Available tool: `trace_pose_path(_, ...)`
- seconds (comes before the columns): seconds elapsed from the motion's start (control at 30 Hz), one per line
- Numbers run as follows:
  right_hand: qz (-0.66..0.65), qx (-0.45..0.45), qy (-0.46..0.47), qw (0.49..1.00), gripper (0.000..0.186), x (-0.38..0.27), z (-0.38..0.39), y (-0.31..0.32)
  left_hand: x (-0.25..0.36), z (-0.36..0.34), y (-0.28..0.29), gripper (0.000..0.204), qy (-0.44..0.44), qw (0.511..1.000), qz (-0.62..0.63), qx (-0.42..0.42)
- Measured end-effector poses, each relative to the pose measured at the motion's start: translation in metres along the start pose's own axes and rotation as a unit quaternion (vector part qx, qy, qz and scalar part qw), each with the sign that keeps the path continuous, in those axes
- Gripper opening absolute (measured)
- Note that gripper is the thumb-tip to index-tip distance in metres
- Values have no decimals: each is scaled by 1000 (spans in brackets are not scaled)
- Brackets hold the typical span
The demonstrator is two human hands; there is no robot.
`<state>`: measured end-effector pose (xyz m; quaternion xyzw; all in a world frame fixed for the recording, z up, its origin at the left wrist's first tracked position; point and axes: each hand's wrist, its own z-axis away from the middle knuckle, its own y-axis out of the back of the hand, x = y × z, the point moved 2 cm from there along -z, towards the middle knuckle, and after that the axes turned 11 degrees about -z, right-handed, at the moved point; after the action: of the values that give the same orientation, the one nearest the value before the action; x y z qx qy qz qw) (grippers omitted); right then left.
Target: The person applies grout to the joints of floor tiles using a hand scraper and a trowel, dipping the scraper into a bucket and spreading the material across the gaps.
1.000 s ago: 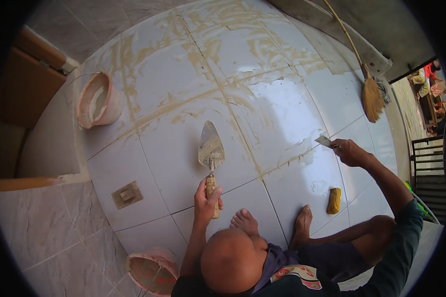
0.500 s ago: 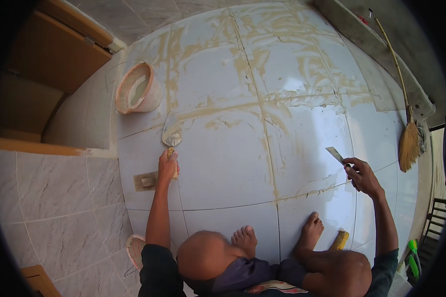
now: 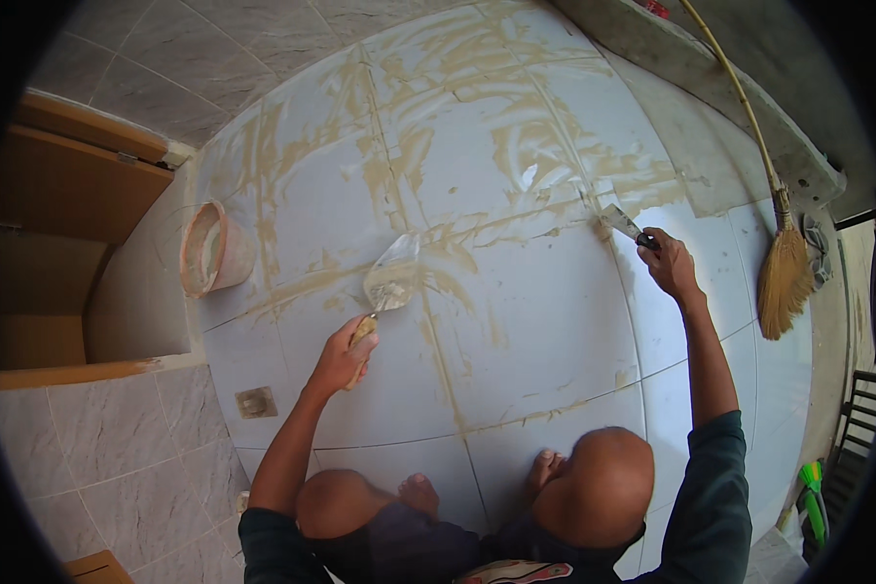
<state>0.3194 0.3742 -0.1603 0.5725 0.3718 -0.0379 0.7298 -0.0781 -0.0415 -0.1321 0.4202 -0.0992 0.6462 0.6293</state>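
Grip: L hand wrapped round trowel handle, R hand pinching scraper, its blade at floor tiles, contact unclear. Step looks like scraping filler nr joints; next stroke prob. calls for low, steady blade. Bucket, far L: pale residue inside, amt. unclear.

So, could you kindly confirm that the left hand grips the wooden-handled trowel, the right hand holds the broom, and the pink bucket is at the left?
Not quite: in the head view, the right hand holds a small scraper, while the broom is farther right, apart from that hand. The left hand does grip the wooden-handled trowel, and the pink bucket is at the left.
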Motion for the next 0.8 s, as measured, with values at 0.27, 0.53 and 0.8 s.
trace_pose_path(0.27,-47,-16,4,999,35,45,-60,-16,-2,94,55,50,112,982,45,144)
trace_pose_path(0.53,3,-12,95,995,32,-26,-219,-81,-30,31,80,51,130,960,163,188)
trace_pose_path(0.8,0,-158,164,974,29,-135,-424,-158,-52,38,127,55,179,955,174,159)
